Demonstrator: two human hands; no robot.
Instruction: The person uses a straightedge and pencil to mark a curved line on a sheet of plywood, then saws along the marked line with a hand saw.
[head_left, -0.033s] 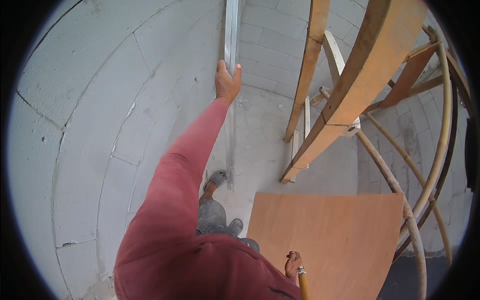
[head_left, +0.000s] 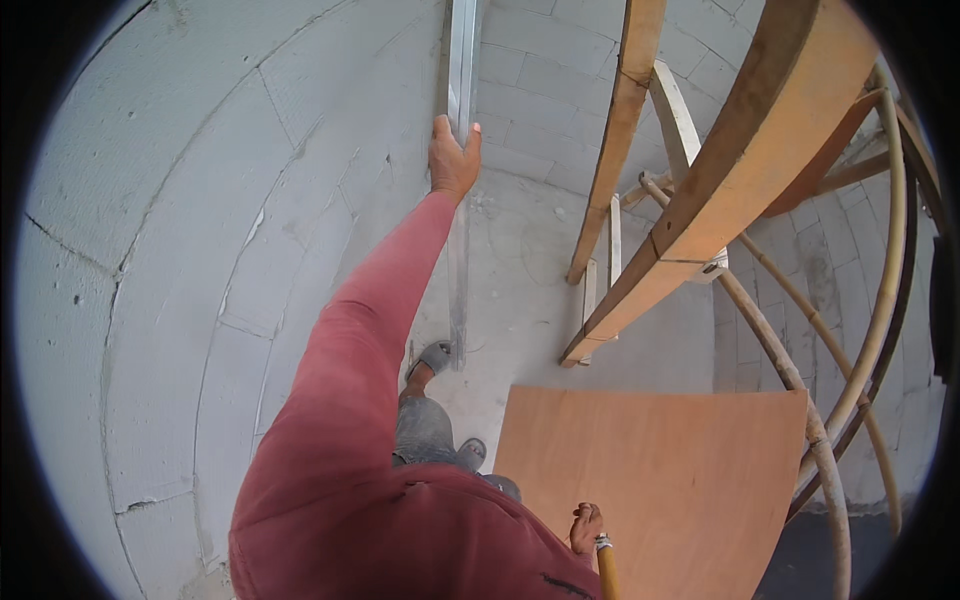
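My left hand [head_left: 456, 160] is stretched out far ahead at the end of a red sleeve. It is closed around a long, shiny metal channel [head_left: 460, 75] that stands upright beside the block wall. The channel's lower end [head_left: 459, 345] is next to my grey slipper [head_left: 434, 357]. Low in the picture, my right hand [head_left: 586, 528] shows only in part, over a brown plywood sheet [head_left: 660, 455]. Its fingers look curled; what they hold, if anything, cannot be made out. By its wrist is a yellow rod-like thing [head_left: 608, 576] with a metallic piece at its top.
A pale block wall [head_left: 190, 290] rises close on my left, and another [head_left: 530, 85] stands ahead. To the right are tall wooden posts [head_left: 720, 170] with cross pieces. Rounded poles [head_left: 890, 250] curve beyond them. The floor [head_left: 510, 290] is pale grey.
The metal channel's lower end has shifted slightly upward, with my left hand still around it. The near wooden post appears a little farther right at its top. My right hand looks unchanged.
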